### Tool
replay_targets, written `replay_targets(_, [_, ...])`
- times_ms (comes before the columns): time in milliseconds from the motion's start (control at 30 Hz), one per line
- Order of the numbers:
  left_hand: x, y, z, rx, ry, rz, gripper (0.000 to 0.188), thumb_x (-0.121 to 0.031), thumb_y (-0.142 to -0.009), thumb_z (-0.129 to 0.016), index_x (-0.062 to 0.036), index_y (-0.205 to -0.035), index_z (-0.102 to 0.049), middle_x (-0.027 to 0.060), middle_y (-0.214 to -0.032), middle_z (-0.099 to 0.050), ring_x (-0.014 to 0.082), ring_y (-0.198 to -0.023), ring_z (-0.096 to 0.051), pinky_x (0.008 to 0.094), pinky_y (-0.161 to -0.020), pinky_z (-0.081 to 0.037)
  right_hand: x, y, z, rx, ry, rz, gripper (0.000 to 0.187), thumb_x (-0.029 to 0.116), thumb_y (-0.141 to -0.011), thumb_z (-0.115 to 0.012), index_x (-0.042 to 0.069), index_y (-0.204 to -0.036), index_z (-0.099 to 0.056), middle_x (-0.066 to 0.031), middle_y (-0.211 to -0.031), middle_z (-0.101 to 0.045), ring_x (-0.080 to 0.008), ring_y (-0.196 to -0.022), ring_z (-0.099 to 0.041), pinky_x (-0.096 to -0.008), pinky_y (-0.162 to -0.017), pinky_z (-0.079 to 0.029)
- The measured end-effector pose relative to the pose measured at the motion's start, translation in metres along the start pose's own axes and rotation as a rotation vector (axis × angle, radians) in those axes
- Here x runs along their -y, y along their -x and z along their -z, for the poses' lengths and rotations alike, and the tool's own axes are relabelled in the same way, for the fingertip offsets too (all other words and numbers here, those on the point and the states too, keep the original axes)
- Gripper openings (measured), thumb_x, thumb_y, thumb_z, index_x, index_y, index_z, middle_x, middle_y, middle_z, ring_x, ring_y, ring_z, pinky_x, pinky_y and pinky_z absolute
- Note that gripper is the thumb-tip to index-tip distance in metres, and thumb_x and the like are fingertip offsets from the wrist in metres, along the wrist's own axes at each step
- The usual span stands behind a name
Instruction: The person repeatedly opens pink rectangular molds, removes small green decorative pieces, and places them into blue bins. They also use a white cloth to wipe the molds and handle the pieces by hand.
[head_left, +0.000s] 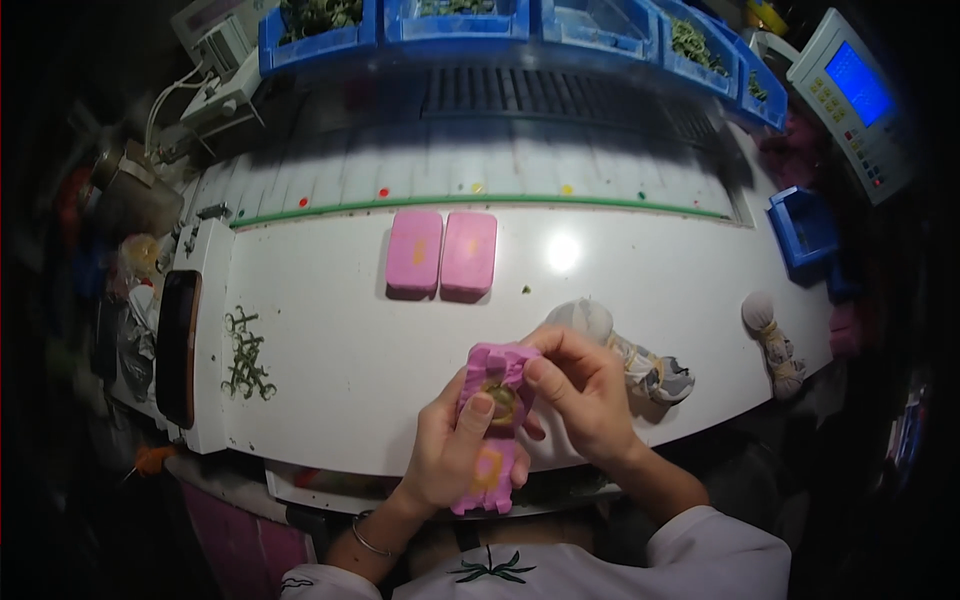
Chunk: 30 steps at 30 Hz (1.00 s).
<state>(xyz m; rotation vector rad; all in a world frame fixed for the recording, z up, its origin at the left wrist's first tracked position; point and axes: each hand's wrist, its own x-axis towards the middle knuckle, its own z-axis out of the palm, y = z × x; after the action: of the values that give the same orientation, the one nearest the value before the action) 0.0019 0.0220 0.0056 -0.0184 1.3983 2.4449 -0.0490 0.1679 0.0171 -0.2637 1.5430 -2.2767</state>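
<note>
A pink rubber mould (489, 357) is held over the table's front edge, between my hands. It has folded flaps and a lower part hanging down, with an olive-green shape showing in its hollow. My left hand (445, 446) is closed round it from the left, thumb across the front. With thumb and forefinger, my right hand (587, 396) pinches the mould's upper right edge. Just beyond my right hand lies a pale cloth pouch (583, 318) with a tied, wrapped neck. Two closed pink blocks (414, 254) stand side by side farther up the white table (330, 340).
Small green branched pieces (246, 365) lie at the left, near a dark phone (178, 345). A second tied pouch (772, 343) is at the right. Blue bins (465, 30) line the back, some holding green pieces. A panel with a blue screen (858, 82) stands at the far right.
</note>
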Motion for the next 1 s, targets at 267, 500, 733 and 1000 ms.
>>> replay_targets(267, [-0.006,0.010,-0.001,0.076,0.144,0.001,0.054,-0.040,-0.097,-0.038,-0.0011,-0.133,-0.028,0.0184,-0.087,-0.058,0.0197,-0.052,-0.058,0.0277,-0.049,-0.050,0.006,0.002,-0.005,0.060,-0.059,-0.067,0.019,0.016,-0.095,-0.052,-0.002,-0.099,-0.053,-0.0064,-0.080,-0.059,-0.0066,-0.047,-0.050,-0.0180,-0.041,-0.040])
replay_targets(500, [-0.003,0.012,-0.002,-0.044,0.016,-0.056,0.056,-0.040,-0.098,-0.039,-0.0013,-0.136,-0.027,0.0176,-0.089,-0.059,0.0180,-0.055,-0.059,0.0272,-0.051,-0.049,0.014,0.005,-0.014,0.075,0.039,-0.061,0.020,0.009,-0.092,-0.054,-0.002,-0.107,-0.052,-0.0042,-0.095,-0.057,-0.0052,-0.081,-0.052,-0.0197,-0.069,-0.044])
replay_targets(733, [0.005,0.014,0.005,-0.019,-0.029,-0.164,0.063,-0.043,-0.096,-0.042,0.0035,-0.136,-0.027,0.0115,-0.098,-0.057,0.0147,-0.063,-0.060,0.0264,-0.059,-0.050,0.015,0.014,-0.028,0.070,0.622,0.307,0.017,0.001,-0.081,-0.061,-0.003,-0.093,-0.051,-0.0131,-0.092,-0.058,-0.0186,-0.084,-0.057,-0.0288,-0.079,-0.045])
replay_targets(1000, [-0.003,0.022,0.003,0.119,0.217,-0.016,0.071,-0.049,-0.093,-0.044,0.0031,-0.136,-0.024,0.0133,-0.098,-0.055,0.0189,-0.072,-0.060,0.0278,-0.052,-0.051,0.013,0.011,-0.007,0.211,-0.109,-0.254,0.026,0.010,-0.089,-0.058,-0.002,-0.111,-0.051,-0.0073,-0.102,-0.059,-0.0107,-0.089,-0.055,-0.0250,-0.078,-0.046])
